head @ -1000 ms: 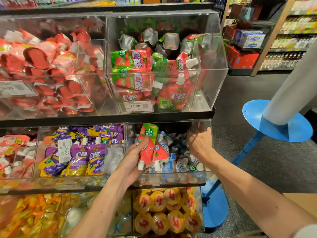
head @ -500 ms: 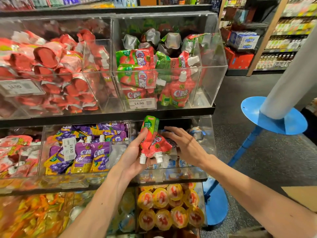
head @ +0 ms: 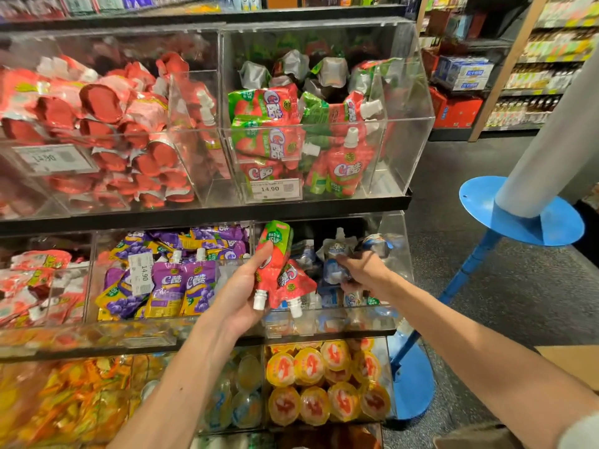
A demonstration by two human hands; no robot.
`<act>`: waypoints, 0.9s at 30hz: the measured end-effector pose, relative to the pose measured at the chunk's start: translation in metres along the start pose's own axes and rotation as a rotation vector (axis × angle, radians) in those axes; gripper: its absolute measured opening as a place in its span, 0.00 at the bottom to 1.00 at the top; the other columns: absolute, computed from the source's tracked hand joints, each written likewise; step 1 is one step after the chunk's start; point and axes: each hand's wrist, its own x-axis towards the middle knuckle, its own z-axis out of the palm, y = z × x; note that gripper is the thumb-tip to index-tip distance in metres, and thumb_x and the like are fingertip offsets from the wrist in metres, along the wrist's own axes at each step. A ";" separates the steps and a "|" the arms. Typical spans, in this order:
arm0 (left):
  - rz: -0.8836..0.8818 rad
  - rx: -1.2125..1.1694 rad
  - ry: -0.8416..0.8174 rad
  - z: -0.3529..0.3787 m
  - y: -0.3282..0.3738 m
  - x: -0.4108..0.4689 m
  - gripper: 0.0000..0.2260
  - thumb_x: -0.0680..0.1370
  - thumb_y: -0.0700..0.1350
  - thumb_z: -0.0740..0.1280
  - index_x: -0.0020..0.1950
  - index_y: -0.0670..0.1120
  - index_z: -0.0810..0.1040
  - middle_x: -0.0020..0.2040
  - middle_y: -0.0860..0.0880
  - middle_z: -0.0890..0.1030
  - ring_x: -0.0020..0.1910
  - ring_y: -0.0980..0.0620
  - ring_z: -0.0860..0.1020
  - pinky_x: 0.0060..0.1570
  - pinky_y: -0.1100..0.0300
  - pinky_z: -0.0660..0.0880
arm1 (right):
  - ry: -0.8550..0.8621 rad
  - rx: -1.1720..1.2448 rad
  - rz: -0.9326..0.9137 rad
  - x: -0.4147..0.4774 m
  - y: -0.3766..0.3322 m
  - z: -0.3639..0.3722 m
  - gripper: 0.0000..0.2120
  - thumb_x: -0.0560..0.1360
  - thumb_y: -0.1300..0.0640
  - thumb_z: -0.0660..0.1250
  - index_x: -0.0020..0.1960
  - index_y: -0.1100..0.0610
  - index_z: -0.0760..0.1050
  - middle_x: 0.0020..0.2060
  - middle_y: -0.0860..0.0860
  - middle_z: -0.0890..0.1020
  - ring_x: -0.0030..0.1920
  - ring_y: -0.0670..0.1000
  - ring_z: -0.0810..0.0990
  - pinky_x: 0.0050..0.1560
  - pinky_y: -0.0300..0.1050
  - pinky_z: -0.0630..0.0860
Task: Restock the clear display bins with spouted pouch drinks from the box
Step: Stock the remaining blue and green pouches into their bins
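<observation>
Two red pouches [head: 280, 275] hang spouts-down, clamped in the left grip [head: 241, 296], just at the front edge of the middle row's right-end clear bin [head: 400, 241]. Right grip [head: 366, 273] is inside that bin, curled round a blue pouch [head: 334, 270].

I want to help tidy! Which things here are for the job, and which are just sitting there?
For the job: left hand holding two red pouches; right hand gripping a blue pouch; the clear bin.
Just there: purple pouches, jelly cups, blue stand.
</observation>
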 end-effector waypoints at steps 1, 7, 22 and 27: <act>0.004 -0.015 0.006 0.000 -0.001 -0.002 0.23 0.70 0.51 0.72 0.62 0.42 0.79 0.53 0.41 0.85 0.48 0.44 0.85 0.51 0.47 0.80 | 0.012 0.091 0.076 0.005 -0.004 0.003 0.09 0.82 0.58 0.63 0.45 0.60 0.73 0.36 0.55 0.75 0.32 0.51 0.77 0.26 0.37 0.78; 0.007 -0.073 0.039 0.002 -0.006 -0.005 0.14 0.73 0.49 0.71 0.55 0.42 0.81 0.50 0.41 0.86 0.45 0.45 0.86 0.51 0.46 0.81 | -0.055 0.281 0.190 0.028 -0.022 0.005 0.12 0.79 0.48 0.68 0.42 0.54 0.73 0.32 0.51 0.74 0.30 0.45 0.71 0.26 0.32 0.73; -0.005 -0.054 0.038 0.030 -0.008 0.006 0.19 0.76 0.49 0.70 0.64 0.42 0.78 0.57 0.39 0.84 0.59 0.41 0.81 0.63 0.42 0.75 | 0.245 -0.424 -0.181 0.071 0.013 -0.004 0.16 0.75 0.48 0.67 0.50 0.60 0.71 0.37 0.61 0.82 0.32 0.58 0.80 0.33 0.54 0.79; -0.019 -0.029 0.005 0.033 -0.009 0.000 0.19 0.77 0.51 0.70 0.64 0.42 0.78 0.56 0.39 0.84 0.53 0.42 0.84 0.49 0.46 0.82 | 0.163 -0.693 -0.745 -0.017 -0.010 -0.002 0.29 0.72 0.53 0.75 0.69 0.60 0.69 0.45 0.51 0.78 0.43 0.53 0.79 0.42 0.50 0.78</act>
